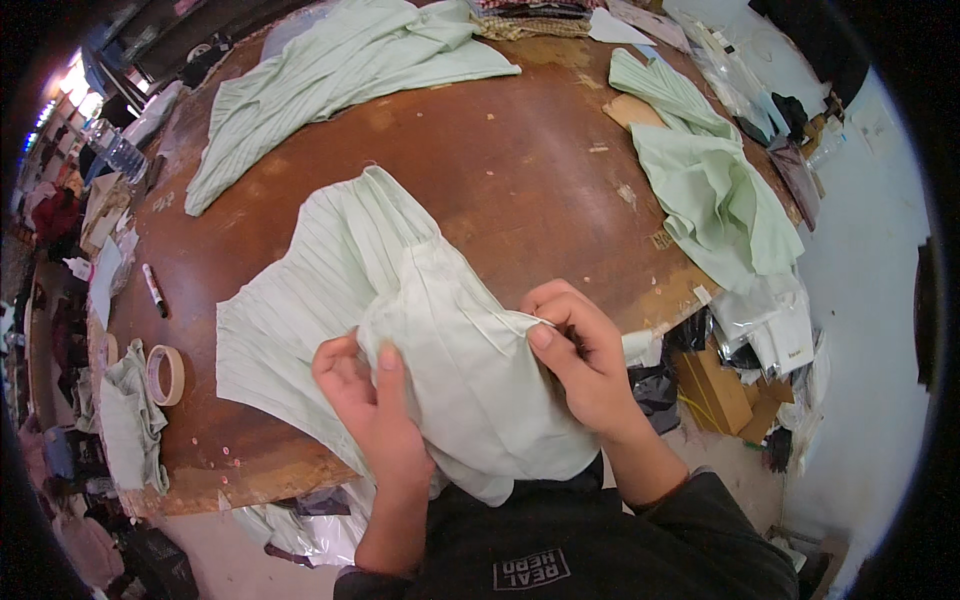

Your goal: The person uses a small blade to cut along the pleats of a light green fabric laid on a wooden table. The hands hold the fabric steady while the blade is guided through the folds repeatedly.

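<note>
A pale green pleated garment (430, 330) lies partly on the brown table and partly over its near edge, toward my body. My left hand (372, 395) pinches a fold of it, thumb on top and the fingers curled behind the cloth. On the right, my right hand (578, 350) grips a narrow edge of the same garment between thumb and fingertips, slightly raised. Fine seam or pleat lines run across the cloth between my two hands. The garment's pleated part spreads flat to the far left of my hands.
The brown table (480, 150) carries another pleated green piece (340, 60) at the back and green cloth (710, 180) at right. Left are a tape roll (165, 376), a marker (155, 290) and folded cloth (132, 420). A cardboard box (715, 390) stands below the right edge.
</note>
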The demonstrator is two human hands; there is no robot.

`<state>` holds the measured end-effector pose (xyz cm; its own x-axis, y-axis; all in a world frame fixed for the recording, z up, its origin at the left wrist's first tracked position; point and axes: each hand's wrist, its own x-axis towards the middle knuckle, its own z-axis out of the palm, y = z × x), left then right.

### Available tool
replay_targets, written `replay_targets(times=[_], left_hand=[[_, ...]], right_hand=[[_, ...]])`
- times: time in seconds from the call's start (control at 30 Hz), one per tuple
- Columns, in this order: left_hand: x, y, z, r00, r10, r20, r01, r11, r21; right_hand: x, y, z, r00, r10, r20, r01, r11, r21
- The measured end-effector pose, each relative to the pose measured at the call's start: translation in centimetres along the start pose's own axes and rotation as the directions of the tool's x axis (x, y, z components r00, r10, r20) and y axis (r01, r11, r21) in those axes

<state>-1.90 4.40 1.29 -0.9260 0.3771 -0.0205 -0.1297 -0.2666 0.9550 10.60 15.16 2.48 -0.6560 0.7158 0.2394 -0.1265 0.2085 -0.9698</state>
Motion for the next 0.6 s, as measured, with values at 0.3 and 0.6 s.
replay_targets(times=[0.3,0.6], left_hand=[[-0.7,3.0,-1.6,0.697,0.391,0.601,-0.712,0.478,0.514],[-1.0,0.3,-1.2,0.698,0.458,0.55,-0.703,0.584,0.405]], right_hand=[[-0.1,-1.3,2.2,0.988,0.153,0.021,-0.153,0.945,0.29],[-0.9,-0.6,3.0,0.98,0.197,0.003,-0.179,0.885,0.43]])
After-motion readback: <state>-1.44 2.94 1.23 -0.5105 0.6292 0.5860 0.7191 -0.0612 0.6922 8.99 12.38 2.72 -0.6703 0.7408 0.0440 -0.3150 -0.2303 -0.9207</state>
